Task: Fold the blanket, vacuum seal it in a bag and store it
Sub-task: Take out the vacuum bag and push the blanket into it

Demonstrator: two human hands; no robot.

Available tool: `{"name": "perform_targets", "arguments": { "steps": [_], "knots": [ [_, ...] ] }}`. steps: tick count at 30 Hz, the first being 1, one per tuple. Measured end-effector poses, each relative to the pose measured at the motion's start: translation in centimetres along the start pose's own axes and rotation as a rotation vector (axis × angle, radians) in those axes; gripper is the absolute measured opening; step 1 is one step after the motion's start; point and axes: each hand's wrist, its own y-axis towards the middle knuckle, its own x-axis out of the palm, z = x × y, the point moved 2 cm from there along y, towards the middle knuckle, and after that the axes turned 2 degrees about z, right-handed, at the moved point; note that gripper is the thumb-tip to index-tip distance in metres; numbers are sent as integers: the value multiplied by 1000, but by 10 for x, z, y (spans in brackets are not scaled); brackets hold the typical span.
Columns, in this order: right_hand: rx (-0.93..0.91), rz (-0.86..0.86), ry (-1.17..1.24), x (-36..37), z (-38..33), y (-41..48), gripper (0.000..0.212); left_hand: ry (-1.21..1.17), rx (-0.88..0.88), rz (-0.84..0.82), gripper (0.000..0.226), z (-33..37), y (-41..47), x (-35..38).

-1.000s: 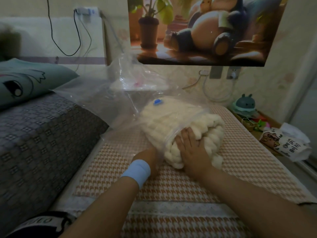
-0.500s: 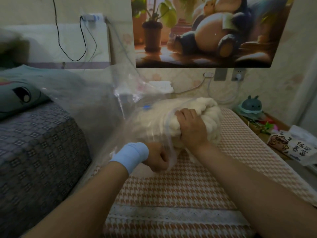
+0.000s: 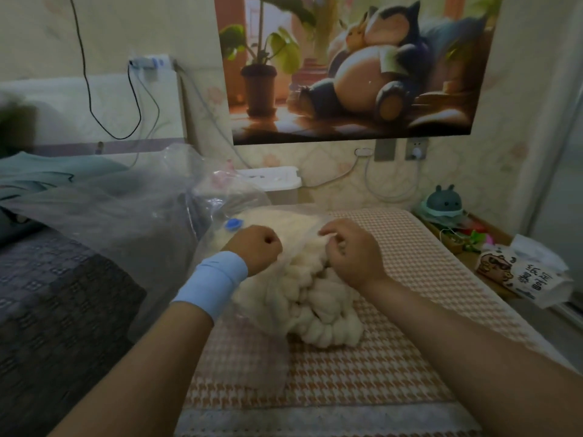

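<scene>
L→R: clear plastic vacuum bag billows; left hand fisted on its film; cream chunky-knit blanket, half inside, lies on houndstooth bed cover, near end bare; right hand pinches bag rim. Tip: draw both sides evenly twd self, w/o snagging loose loops.

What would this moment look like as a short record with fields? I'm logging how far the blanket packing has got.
blanket: cream chunky knit, far part inside the bag, near end sticking out
vacuum bag: clear, unsealed, mouth toward the person
valve: blue, on the bag's top side
left hand: fist gripping the bag's edge
right hand: fingers curled, apparently pinching the bag film on top of the blanket
surface: houndstooth mattress pad
not yet done: full insertion, sealing, vacuuming
</scene>
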Motion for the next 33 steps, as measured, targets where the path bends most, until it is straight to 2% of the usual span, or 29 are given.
{"name": "perform_targets", "arguments": {
  "steps": [1,2,3,5,7,8,9,11,13,15,16,17,19,21,25,27,30,33],
  "knots": [
    [127,58,-72,-5,7,7,26,-25,28,100,20,2,6,2],
    [267,51,-142,-6,19,12,25,-33,47,122,29,3,14,10],
    [407,-2,-186,-5,32,15,27,-14,54,82,43,3,22,20],
    [631,-156,-165,-3,56,18,47,100,55,-56,69,5,39,40],
    [687,-255,35,4,69,23,66,231,68,-238,77,7,52,54],
    [664,-305,154,9,71,26,59,278,72,-336,77,9,58,58],
    [648,-380,264,14,70,29,41,314,61,-419,75,13,61,57],
    [681,-490,356,24,74,33,14,337,-31,-492,65,19,70,46],
    [731,-528,363,27,79,40,10,346,-80,-421,58,25,85,29],
    [767,-569,357,29,79,46,10,425,-11,-205,53,27,97,21],
    [764,-562,327,32,80,49,12,410,40,-89,50,25,100,24],
    [782,-507,283,34,82,52,15,344,69,-45,56,21,99,32],
    [877,-332,189,42,95,53,16,274,90,-188,76,11,97,53],
    [983,-275,124,50,111,45,21,326,90,-299,78,2,96,67],
    [1275,-553,572,65,121,32,46,270,118,-306,74,-2,92,59],
    [1341,-587,675,72,125,34,54,216,133,-302,70,-7,87,53],
    [1329,-518,680,75,123,45,49,118,104,-262,69,-18,81,46],
    [1266,-497,628,68,113,52,26,37,115,-224,69,-20,76,48]
  ]
}}
